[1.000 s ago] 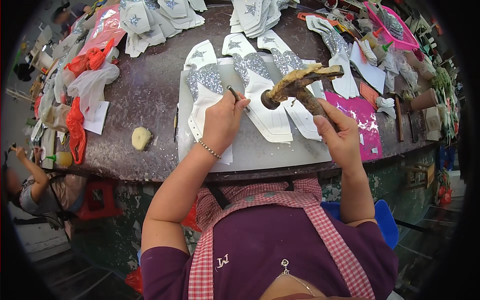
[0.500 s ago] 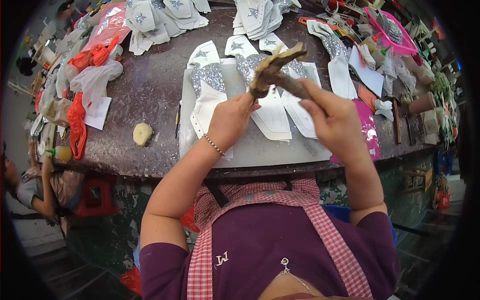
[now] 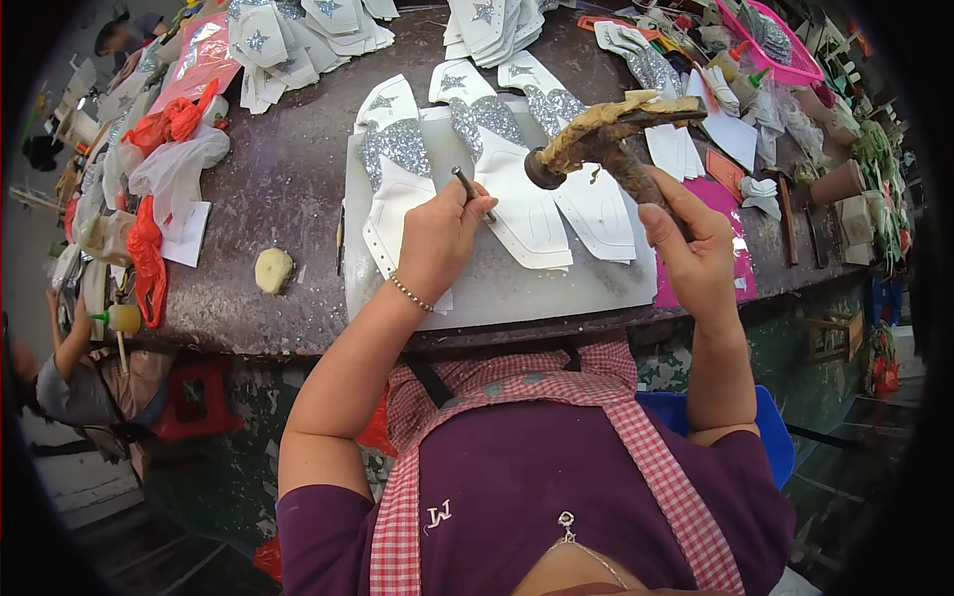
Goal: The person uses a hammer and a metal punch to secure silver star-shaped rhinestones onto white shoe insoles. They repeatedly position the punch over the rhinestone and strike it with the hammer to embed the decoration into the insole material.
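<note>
My left hand [image 3: 437, 243] is closed round a slim metal punch [image 3: 463, 181], its top end sticking up past the fingers. It rests over the edges of the white cut pieces. My right hand [image 3: 696, 248] grips the handle of a worn hammer [image 3: 606, 134], whose head is wrapped in yellowish, ragged material and hangs above the work, apart from the punch. Below lie three white pieces with silver glitter bands and stars: a left one [image 3: 397, 151], a middle one [image 3: 524, 204] and a right one [image 3: 598, 221]. Small holes run along their edges. They lie on a pale board [image 3: 497, 303].
Stacks of similar pieces [image 3: 298, 50] lie at the far side. A round yellowish lump [image 3: 273, 270] sits left of the board, near red and clear plastic bags [image 3: 179, 164]. At right are a pink sheet [image 3: 711, 204] and a pink basket [image 3: 790, 65]. A co-worker [image 3: 70, 368] sits at far left.
The hammer has moved up and to the right, away from the punch, which now shows above my left fingers. The whole view has shifted slightly.
</note>
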Demonstrator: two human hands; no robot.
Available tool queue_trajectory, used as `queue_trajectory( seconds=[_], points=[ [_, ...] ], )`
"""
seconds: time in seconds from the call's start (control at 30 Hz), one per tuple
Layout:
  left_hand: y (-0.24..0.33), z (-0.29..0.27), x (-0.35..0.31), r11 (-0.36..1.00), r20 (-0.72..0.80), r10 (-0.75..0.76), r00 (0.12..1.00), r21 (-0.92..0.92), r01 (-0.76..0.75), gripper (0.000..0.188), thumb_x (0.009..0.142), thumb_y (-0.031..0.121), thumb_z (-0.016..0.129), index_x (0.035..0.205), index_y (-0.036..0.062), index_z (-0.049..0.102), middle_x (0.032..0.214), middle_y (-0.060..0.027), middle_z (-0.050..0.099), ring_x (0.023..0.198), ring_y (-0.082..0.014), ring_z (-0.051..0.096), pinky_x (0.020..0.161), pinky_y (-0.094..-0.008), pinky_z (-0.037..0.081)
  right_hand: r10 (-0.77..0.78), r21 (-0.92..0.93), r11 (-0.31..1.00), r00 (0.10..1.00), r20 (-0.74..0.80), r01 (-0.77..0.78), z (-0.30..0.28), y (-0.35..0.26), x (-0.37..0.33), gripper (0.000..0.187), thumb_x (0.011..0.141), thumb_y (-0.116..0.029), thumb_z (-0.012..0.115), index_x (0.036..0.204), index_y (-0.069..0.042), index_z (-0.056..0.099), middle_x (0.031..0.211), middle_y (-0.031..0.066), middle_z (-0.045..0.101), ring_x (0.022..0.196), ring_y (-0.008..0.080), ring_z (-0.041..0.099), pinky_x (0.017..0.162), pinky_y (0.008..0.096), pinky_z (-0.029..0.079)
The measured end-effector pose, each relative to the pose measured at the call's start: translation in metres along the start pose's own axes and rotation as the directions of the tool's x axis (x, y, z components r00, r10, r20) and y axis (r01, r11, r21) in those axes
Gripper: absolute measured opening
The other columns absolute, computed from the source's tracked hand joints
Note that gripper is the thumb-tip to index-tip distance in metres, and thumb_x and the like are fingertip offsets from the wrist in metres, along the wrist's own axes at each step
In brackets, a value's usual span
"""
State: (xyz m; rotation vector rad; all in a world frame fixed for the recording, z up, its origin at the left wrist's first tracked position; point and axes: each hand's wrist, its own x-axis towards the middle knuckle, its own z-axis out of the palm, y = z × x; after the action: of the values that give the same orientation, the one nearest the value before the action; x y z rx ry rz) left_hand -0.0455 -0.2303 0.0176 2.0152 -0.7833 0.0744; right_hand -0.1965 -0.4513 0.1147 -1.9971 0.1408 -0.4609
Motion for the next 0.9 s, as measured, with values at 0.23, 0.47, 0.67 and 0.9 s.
queue_trajectory(
  seconds=[0.23, 0.47, 0.67, 0.9],
  points=[
    [0.008, 0.0, 0.0, 0.995, 0.058, 0.047, 0.997, 0.08, -0.051, 0.015, 0.092, 0.017, 0.068, 0.093, 0.0029, 0.062, 0.08, -0.0137, 0.069, 0.069, -0.0299, 0.069, 0.061, -0.0363, 0.052, -0.131, 0.175, 0.974, 0.988, -0.082, 0.143, -0.004, -0.021, 0.004, 0.037, 0.1, -0.017, 0.058, 0.132, 0.003, 0.058, 0.078, 0.0011, 0.062, 0.063, 0.0033, 0.048, 0.054, 0.0182, 0.036],
    [0.013, -0.003, 0.005, 0.936, 0.196, 0.156, 0.968, 0.284, -0.208, 0.011, 0.094, 0.011, 0.064, 0.097, 0.0023, 0.057, 0.083, -0.0142, 0.07, 0.074, -0.0288, 0.071, 0.063, -0.0357, 0.055, -0.297, -0.394, 0.864, 0.949, 0.104, 0.314, 0.013, -0.023, 0.014, 0.037, 0.09, -0.004, 0.065, 0.127, 0.002, 0.063, 0.097, 0.0187, 0.073, 0.086, 0.0154, 0.071, 0.072, 0.0307, 0.053],
    [0.011, -0.001, 0.001, 0.98, 0.022, -0.107, 0.994, -0.169, 0.109, 0.014, 0.1, 0.012, 0.056, 0.1, -0.0024, 0.056, 0.083, -0.0132, 0.072, 0.078, -0.0233, 0.075, 0.067, -0.0316, 0.059, -0.075, -0.106, 0.991, 0.997, 0.008, 0.076, -0.002, -0.022, 0.001, 0.035, 0.092, -0.008, 0.066, 0.125, 0.004, 0.063, 0.092, 0.011, 0.073, 0.081, 0.0091, 0.063, 0.073, 0.0257, 0.05],
    [0.007, 0.005, -0.011, 0.994, 0.088, -0.048, 0.995, -0.097, 0.057, 0.016, 0.098, 0.014, 0.061, 0.096, -0.0019, 0.06, 0.081, -0.0123, 0.072, 0.075, -0.0206, 0.074, 0.069, -0.0291, 0.058, 0.01, -0.016, 1.0, 1.0, -0.001, -0.01, -0.003, 0.0, -0.012, 0.034, 0.095, -0.01, 0.065, 0.126, 0.005, 0.062, 0.096, 0.0066, 0.071, 0.086, 0.0075, 0.059, 0.077, 0.0236, 0.048]
  ],
)
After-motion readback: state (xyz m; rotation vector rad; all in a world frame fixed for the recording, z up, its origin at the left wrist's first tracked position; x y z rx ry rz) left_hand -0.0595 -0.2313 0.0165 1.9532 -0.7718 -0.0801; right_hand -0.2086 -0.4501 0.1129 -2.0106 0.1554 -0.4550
